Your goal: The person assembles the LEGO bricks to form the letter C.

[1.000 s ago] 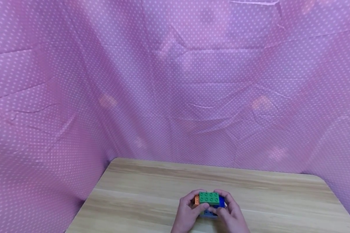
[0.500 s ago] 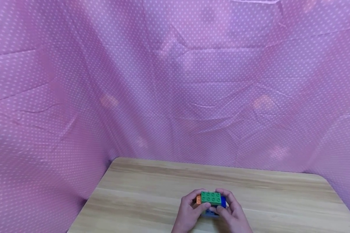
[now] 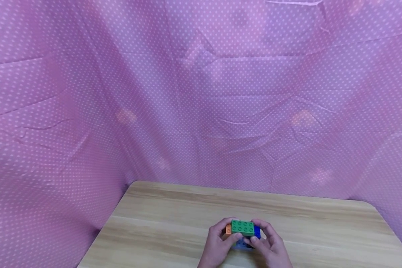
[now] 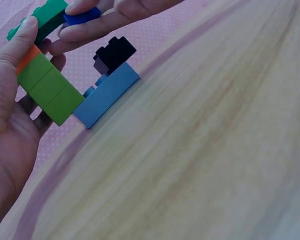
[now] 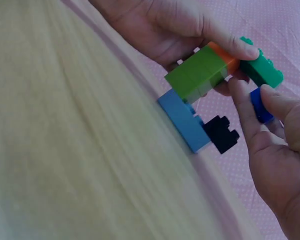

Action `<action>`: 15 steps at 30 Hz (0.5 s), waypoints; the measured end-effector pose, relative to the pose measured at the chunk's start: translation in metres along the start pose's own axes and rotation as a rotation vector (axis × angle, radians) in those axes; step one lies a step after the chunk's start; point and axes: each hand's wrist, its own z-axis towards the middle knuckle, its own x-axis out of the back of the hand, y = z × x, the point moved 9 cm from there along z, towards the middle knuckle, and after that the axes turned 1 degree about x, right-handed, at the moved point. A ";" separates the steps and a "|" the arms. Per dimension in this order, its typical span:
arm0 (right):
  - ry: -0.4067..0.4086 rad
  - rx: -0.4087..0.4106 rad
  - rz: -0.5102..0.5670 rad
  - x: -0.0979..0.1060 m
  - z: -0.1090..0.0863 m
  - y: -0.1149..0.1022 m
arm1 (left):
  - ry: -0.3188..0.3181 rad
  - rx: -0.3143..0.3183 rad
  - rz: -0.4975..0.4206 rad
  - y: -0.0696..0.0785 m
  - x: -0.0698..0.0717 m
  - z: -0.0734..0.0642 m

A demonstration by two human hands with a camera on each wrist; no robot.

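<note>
A toy-brick structure stands on the wooden table, its light blue brick [image 4: 107, 97] lowest. On one end rises a column of lime green bricks [image 5: 197, 75] topped by an orange brick [image 3: 228, 229]. A green brick [image 3: 242, 226] sits over the orange one and juts out to the right. On the light blue base's other end is a black brick [image 5: 222, 134]. My left hand [image 3: 217, 242] grips the column's upper part, thumb by the green brick. With thumb and fingers, my right hand [image 3: 269, 242] pinches a dark blue brick [image 5: 261, 106] at the green brick's overhanging end.
The wooden table [image 3: 160, 219] extends to the left, right and back of the bricks. Pink polka-dot cloth [image 3: 201, 93] hangs behind it and along both sides.
My right hand has shifted slightly to the right with the dark blue brick. The left hand keeps its grip on the column. In the head view everything sits a little further right.
</note>
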 end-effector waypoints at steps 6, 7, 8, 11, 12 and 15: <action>0.027 -0.022 -0.031 0.003 0.000 0.004 | 0.011 -0.005 0.009 0.001 0.001 0.000; 0.020 -0.031 -0.036 0.002 0.000 0.005 | 0.011 -0.004 0.007 0.001 0.001 0.000; 0.011 -0.039 -0.038 0.001 0.000 0.005 | 0.010 -0.003 0.006 0.001 0.001 0.000; -0.038 -0.033 -0.002 -0.002 -0.001 0.005 | 0.007 0.007 0.000 0.001 0.001 0.000; -0.057 -0.025 0.025 -0.003 -0.001 0.005 | 0.005 0.009 -0.001 0.000 0.001 0.000; -0.074 0.000 0.082 -0.004 -0.001 0.004 | -0.004 0.018 -0.005 -0.001 0.000 0.001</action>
